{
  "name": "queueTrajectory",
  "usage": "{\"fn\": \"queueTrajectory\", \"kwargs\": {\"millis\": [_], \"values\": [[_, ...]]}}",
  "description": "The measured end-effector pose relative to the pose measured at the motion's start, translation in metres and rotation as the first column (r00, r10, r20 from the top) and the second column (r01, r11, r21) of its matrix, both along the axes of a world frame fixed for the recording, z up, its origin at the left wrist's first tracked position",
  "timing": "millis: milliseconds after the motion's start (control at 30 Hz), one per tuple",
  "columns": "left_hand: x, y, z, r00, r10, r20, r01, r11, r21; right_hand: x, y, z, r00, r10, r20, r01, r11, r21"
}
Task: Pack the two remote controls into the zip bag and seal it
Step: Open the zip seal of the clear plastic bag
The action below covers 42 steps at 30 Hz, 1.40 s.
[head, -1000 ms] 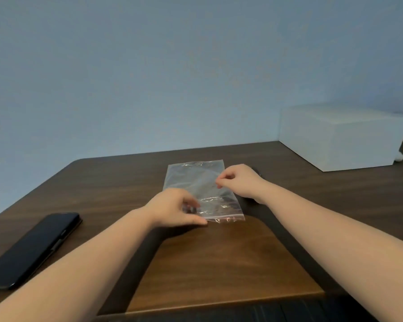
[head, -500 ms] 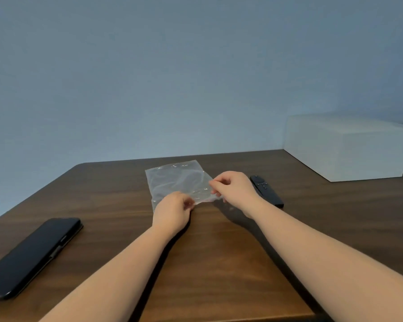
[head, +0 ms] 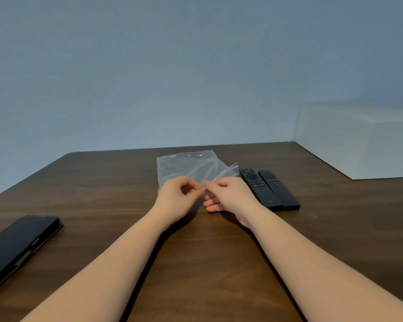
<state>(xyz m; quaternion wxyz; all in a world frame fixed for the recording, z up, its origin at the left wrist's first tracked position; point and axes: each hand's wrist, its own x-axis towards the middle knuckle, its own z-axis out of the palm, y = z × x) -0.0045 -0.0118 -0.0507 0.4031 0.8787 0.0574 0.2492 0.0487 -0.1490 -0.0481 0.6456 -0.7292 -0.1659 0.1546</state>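
A: Nearest, what shows?
B: Two bare forearms over the brown table point(head: 219, 263), and far out to the left of the fingers a dark phone point(head: 16, 245) lying flat

A: And the hands?
B: The left hand point(head: 176, 201) and right hand point(head: 230, 196) meet at the near edge of the bag point(head: 189, 168). Each pinches that edge between thumb and forefinger, fingertips almost touching one another. The right hand's other fingers curl loosely beneath

A: Anything in the bag?
B: It is clear plastic and looks empty; the table shows through it. Its far part lies on the table beyond the fingers, and the near right corner lifts up from the right hand's pinch

A: The remotes?
B: Outside the bag, just right of the right hand, flat on the table: the left remote point(head: 257, 187) and the right remote point(head: 279, 191), black, side by side and touching, buttons up

A: Any writing?
B: Small marks on the left remote, too small to read. Farther right stands a white box point(head: 358, 140), blank
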Motion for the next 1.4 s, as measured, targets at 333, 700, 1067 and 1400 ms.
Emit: {"fn": "queueTrajectory", "kwargs": {"millis": [333, 700, 1067, 1400], "values": [[-0.006, -0.005, 0.003, 0.995, -0.103, 0.01, 0.101, 0.988, 0.113, -0.003, -0.008, 0.006, 0.986, 0.061, -0.155, -0.032, 0.982, 0.185], [-0.011, -0.007, 0.008, 0.991, -0.133, 0.012, 0.132, 0.989, 0.066, -0.006, -0.013, 0.008, 0.977, -0.025, 0.212, 0.032, 0.999, -0.029], [-0.018, -0.009, 0.015, 0.984, -0.178, 0.009, 0.178, 0.979, -0.102, -0.011, -0.011, 0.006, 0.95, -0.04, 0.308, 0.038, 0.999, 0.013], [-0.017, -0.011, 0.017, 0.999, -0.046, -0.003, 0.046, 0.999, -0.024, -0.012, -0.009, 0.006, 0.942, -0.016, 0.334, 0.025, 0.999, -0.023]]}}
